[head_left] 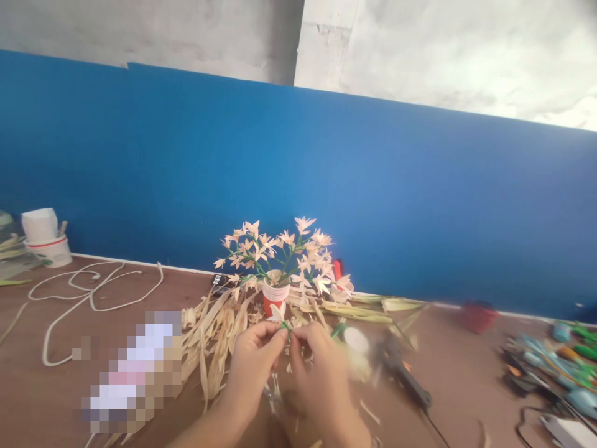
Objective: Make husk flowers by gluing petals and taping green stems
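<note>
My left hand (255,356) pinches a small pale flower (277,313) near its base, where a bit of green (286,325) wraps or joins it. Opposite it, my right hand (319,361) is closed at the fingertips on that same green part; whether it is tape or stem I cannot tell. Just behind my hands stands a red and white paper cup (275,297) holding branching green stems with many cream flowers (305,252). Dried husk strips (222,330) spread out left of the cup. Below my hands lies a shiny tool, perhaps scissors (271,394), partly hidden.
A dark glue gun (408,373) with a cord lies to the right, beside a blurred white roll (357,341). Farther right are a red bowl (478,316) and a colourful heap (555,361). White cable (60,320) and stacked cups (49,249) lie left. A blue panel (261,155) rises behind.
</note>
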Demonstrator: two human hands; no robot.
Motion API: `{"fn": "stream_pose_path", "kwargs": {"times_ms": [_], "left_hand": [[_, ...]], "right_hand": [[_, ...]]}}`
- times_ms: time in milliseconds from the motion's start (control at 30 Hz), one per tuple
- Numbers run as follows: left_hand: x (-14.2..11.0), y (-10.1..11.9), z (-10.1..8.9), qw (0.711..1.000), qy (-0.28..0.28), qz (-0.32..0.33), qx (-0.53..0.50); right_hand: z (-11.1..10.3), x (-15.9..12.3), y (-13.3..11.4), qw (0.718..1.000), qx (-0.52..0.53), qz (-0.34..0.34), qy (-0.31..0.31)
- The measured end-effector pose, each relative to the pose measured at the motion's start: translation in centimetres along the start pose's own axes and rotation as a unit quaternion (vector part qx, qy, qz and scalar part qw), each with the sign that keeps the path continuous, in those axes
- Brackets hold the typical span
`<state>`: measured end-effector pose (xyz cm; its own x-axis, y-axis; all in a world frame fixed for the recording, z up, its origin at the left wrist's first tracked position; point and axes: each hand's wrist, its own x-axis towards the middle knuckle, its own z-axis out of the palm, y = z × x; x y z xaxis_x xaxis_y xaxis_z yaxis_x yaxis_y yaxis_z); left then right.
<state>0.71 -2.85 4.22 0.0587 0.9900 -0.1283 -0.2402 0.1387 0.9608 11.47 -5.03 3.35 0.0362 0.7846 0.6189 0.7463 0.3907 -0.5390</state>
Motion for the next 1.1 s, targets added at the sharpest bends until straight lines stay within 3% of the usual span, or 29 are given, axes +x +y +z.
{"fn": "stream_pose_path", "kwargs": {"times_ms": [133,367,500,633,733,800,933,1100], "left_hand": [[-0.2,0.3,0.1,1.0,0.01,0.007,-0.012],[-0.5,0.0,0.2,0.996,-0.003,-0.053,-0.068],[-0.7,-0.2,0.2,0.996,-0.008,-0.054,-0.073],[-0.4,-0.3,0.0,0.997,0.004,-0.032,-0.07],[-0.1,-0.3,-0.2,0.998,0.0,-0.001,-0.058],[0.0,0.0,-0.5,0.998,-0.017,0.009,-0.065],[0.3,0.8,-0.8,0.992,-0.078,-0.021,-0.099],[0.6,1.3,-1.1,0.98,-0.148,-0.035,-0.132]], "right_hand": [[0.3,-0.2,0.1,1.0,-0.025,-0.015,0.012],[0.6,-0.4,0.2,0.997,-0.063,-0.027,0.027],[0.9,-0.5,0.2,0.998,-0.061,-0.023,0.022],[0.7,-0.4,-0.5,1.0,-0.016,0.025,0.005],[-0.1,0.2,-0.9,0.987,0.11,0.108,-0.042],[-0.7,0.7,-0.6,0.943,0.25,0.19,-0.109],[-1.1,1.1,1.1,0.752,0.515,0.339,-0.234],[-0.6,0.9,2.4,0.544,0.65,0.423,-0.321]]}}
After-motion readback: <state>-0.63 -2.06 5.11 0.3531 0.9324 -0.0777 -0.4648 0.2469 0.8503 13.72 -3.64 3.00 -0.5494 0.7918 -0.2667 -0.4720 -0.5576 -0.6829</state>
